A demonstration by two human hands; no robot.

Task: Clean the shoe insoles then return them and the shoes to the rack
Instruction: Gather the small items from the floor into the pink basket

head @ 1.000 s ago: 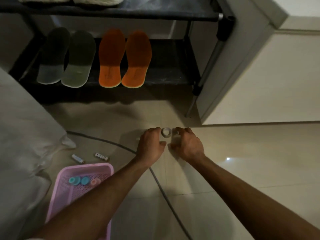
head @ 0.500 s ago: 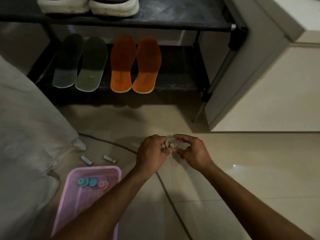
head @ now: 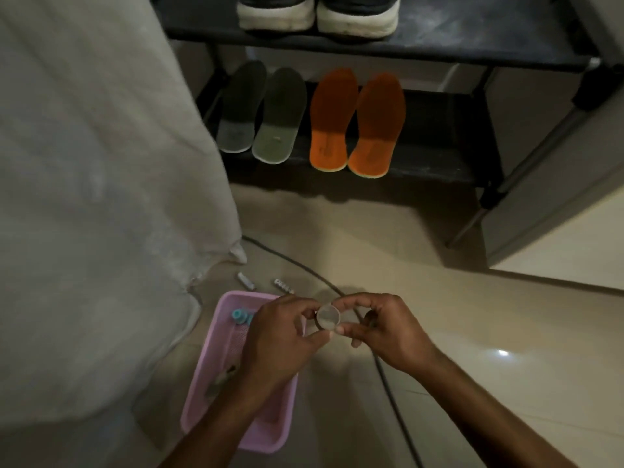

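While both hands (head: 332, 327) pinch small round cap (head: 327, 317), 4 insoles (head: 337, 119) lie heels toward camera.

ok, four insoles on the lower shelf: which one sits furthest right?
The right-hand orange insole, at the right end of the row. Its orange twin lies just left of it; the two grey-green insoles lie further left.

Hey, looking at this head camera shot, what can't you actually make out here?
- Small round object: pinched between left hand and right hand; dim and blurred, so what it is stays unclear.
- Shoes on the upper rack shelf: tops cut off by the frame's upper edge.
- Pink basket: the left forearm hides part of its contents.
- Print on the orange insoles: too small.
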